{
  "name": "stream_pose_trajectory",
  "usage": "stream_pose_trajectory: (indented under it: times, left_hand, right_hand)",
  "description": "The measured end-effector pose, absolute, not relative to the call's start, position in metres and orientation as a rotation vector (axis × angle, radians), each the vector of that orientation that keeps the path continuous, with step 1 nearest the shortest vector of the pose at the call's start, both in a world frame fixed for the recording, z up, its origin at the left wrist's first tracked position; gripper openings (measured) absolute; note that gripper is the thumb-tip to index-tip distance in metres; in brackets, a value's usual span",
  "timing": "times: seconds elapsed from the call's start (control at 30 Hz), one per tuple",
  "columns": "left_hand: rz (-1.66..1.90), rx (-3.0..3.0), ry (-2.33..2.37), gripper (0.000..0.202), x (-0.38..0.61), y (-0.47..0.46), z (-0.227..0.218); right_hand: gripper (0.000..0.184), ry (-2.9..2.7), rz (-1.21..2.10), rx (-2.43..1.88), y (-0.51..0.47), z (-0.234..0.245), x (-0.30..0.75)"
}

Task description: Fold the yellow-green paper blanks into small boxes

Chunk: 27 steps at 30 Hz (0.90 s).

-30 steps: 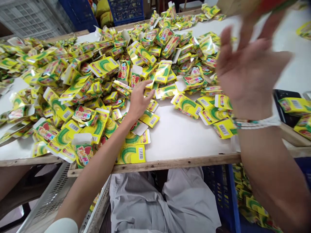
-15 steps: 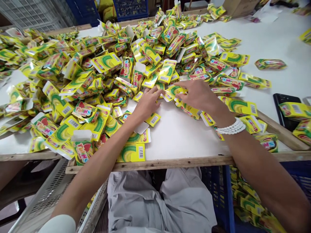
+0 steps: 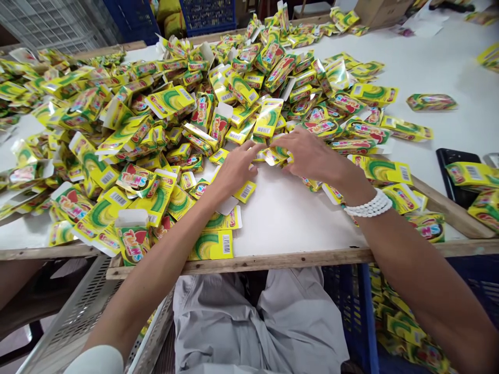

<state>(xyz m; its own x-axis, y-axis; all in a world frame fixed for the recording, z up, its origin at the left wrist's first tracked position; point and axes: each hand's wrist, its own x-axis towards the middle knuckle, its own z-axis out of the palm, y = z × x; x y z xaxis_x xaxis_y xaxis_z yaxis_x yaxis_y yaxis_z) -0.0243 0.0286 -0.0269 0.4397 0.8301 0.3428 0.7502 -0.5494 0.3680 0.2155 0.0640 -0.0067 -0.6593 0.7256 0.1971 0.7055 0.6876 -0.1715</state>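
Note:
At the near edge of the pile, a small yellow-green carton (image 3: pixel 272 156) with a white flap lies between my two hands. My right hand (image 3: pixel 307 155), with a white bead bracelet on the wrist, curls its fingers and thumb around the carton's right side. My left hand (image 3: pixel 237 169) is just left of it, fingers stretched toward the flap and thumb apart; whether the fingertips touch it I cannot tell. Beneath and beside my left hand lie more cartons, one with a barcode (image 3: pixel 245 191). Part of the held carton is hidden by my right fingers.
A large heap of similar cartons (image 3: pixel 171 101) covers the white table (image 3: pixel 273 223), which has a wooden rim (image 3: pixel 280 261). A black phone (image 3: pixel 454 179) lies at right under a carton. Below the table are a blue crate (image 3: pixel 360 322) holding cartons and a white crate (image 3: pixel 74 311).
My right hand has shifted slightly left and closed over the carton, covering more of it. My left hand has turned slightly, its fingers still toward the carton.

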Motion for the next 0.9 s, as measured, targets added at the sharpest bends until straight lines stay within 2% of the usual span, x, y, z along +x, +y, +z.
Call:
stream_pose_trajectory:
  times: [0.13,0.3,0.37,0.47,0.53,0.7,0.83,0.9]
  left_hand:
    - [0.762,2.526,1.316,0.056,-0.022,0.028,-0.023]
    - [0.893,2.494,1.295,0.041,-0.022,0.031,-0.027]
    - [1.014,2.451,1.262,0.045,-0.022,0.031,-0.026]
    - [1.171,2.354,1.148,0.055,-0.017,0.029,-0.02]
    - [1.254,2.26,1.081,0.056,-0.014,0.028,-0.017]
    - [1.413,2.068,1.092,0.044,-0.012,0.029,-0.016]
    - [1.31,2.0,1.137,0.026,-0.013,0.028,-0.016]
    - [1.299,1.961,1.188,0.027,-0.011,0.026,-0.016]
  right_hand:
    - [0.057,-2.642,0.069,-1.183,0.061,-0.008,0.211]
    - [0.047,-2.574,0.076,-1.184,0.061,0.002,0.209]
    - [0.046,-2.492,0.112,-1.192,0.061,0.01,0.208]
    - [0.036,-2.266,0.287,-1.171,0.06,0.02,0.205]
    - [0.028,-2.077,0.482,-1.113,0.059,0.021,0.201]
    - [0.031,-1.701,0.929,-0.925,0.055,0.011,0.189]
    - [0.03,-1.583,1.007,-0.95,0.048,0.008,0.183]
    - [0.031,-1.576,1.008,-1.012,0.045,0.01,0.181]
